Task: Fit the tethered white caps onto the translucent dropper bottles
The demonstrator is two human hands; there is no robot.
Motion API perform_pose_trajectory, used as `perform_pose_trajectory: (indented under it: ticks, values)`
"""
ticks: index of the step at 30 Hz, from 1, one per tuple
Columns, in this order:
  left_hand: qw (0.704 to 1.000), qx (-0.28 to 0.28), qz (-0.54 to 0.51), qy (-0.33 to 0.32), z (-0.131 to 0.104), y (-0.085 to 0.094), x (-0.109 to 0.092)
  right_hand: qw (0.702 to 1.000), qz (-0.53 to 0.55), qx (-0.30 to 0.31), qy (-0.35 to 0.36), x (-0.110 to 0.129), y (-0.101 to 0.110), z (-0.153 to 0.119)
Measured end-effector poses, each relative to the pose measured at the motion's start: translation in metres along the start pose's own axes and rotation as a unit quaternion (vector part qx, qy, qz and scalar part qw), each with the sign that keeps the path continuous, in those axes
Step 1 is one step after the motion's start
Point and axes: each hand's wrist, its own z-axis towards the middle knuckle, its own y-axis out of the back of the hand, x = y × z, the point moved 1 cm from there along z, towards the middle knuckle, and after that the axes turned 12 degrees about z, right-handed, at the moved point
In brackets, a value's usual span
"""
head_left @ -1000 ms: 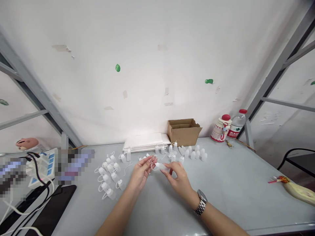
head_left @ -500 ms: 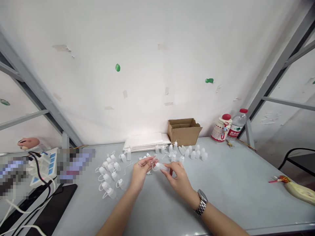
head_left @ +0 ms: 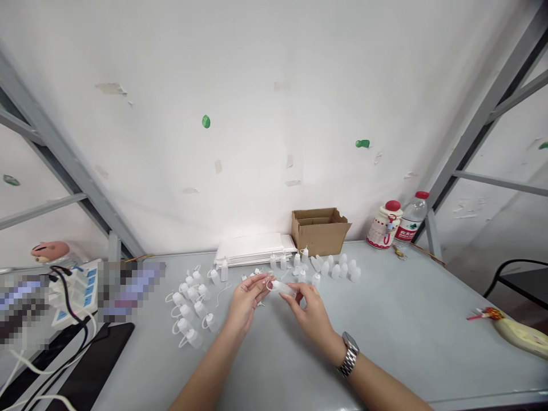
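Between my hands a small translucent squeeze bottle [head_left: 284, 288] lies tilted on its side above the table, its capped end with a looped strap pointing left. My right hand [head_left: 313, 313] grips the body of this bottle between thumb and fingers. At the capped end, the fingers of my left hand [head_left: 245, 301] are pinched together on the cap; the fingertips partly hide it. Left of my left hand stand several capped bottles [head_left: 199, 309] with strap loops. Beyond my right hand are more capped bottles [head_left: 315, 279] and several bottles without visible caps [head_left: 343, 269].
White flat packs [head_left: 248, 249] and an open cardboard box [head_left: 322, 234] stand against the wall. A decorated flask [head_left: 384, 226] and a water bottle [head_left: 411, 220] are at the back right. A black phone-like slab [head_left: 96, 365], cables and a power strip [head_left: 88, 288] occupy the left.
Both hands stay at nearly the same spot. My left fingers have closed in around the bottle's capped end. The view has shifted slightly.
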Motion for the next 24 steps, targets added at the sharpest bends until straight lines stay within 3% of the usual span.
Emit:
perform_pose_trajectory:
  ticks: [18, 24]
  values:
    - [0.999, -0.015, 0.042, -0.011, 0.0025, 0.0027, 0.0050, 1.000, 0.000, 0.009, -0.014, 0.0008, -0.0005, -0.0021]
    - [0.992, -0.015, 0.110, -0.055, 0.0051, 0.0038, 0.0087, 0.995, -0.023, 0.069, -0.068, -0.0014, -0.0014, -0.0012]
